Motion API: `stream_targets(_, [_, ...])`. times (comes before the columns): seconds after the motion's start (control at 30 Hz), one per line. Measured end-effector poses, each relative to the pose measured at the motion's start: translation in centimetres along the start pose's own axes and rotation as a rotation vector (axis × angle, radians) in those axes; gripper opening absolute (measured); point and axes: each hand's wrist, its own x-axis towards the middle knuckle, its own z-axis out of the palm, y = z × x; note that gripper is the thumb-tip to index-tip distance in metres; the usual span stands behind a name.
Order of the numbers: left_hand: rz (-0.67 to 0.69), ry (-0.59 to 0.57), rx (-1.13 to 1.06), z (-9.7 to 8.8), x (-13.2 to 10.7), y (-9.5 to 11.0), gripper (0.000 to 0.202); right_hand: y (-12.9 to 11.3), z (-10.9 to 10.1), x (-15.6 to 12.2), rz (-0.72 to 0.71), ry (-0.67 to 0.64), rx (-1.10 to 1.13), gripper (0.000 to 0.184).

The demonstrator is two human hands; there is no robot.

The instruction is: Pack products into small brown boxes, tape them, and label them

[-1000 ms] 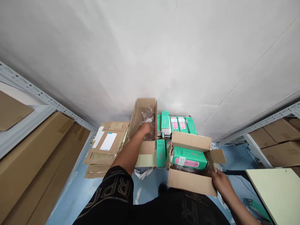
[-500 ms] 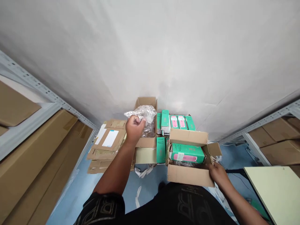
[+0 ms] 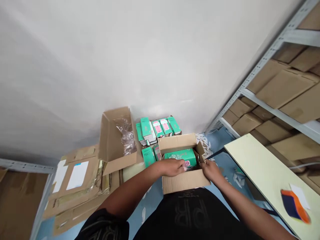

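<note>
An open cardboard box (image 3: 183, 181) rests against my lap, with a green and pink product box (image 3: 181, 155) lying inside it. My left hand (image 3: 172, 167) reaches over the near wall into the box, fingers curled on crinkled clear plastic wrap (image 3: 180, 161). My right hand (image 3: 211, 170) grips the box's right side by its flap. A second open carton (image 3: 113, 140) stands further left on the floor with more clear plastic (image 3: 126, 135) in it. Several green and pink boxes (image 3: 156, 128) stand against the wall.
Flattened cardboard (image 3: 77, 183) lies in a pile on the blue floor at left. A pale green tabletop (image 3: 272, 176) on the right carries an orange and navy object (image 3: 293, 205). Metal shelving (image 3: 275, 63) with cartons fills the right side. Paper scraps litter the floor.
My left hand lifted clear plastic out of the far carton and brought it across into the box on my lap. The view swung right.
</note>
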Motion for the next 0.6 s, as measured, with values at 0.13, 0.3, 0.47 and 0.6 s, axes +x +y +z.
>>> stream_targets(0.13, [0.032,-0.224,-0.064,0.7,2.8,1.2,0.063,2.6,-0.8,-1.4,0.093,0.015,0.023,0.022])
stream_targets(0.3, [0.13,-0.008,0.122,1.4,5.5,5.8,0.042,7.2,-2.8,-2.3,0.168,0.081,0.095,0.021])
stream_targets(0.47, [0.277,0.389,0.142,0.5,8.1,10.7,0.027,13.7,-6.4,-3.0,0.231,0.149,0.202,0.023])
stream_targets(0.6, [0.277,0.548,0.055,1.4,12.7,14.9,0.023,20.1,-10.0,-3.8,0.288,0.165,0.251,0.022])
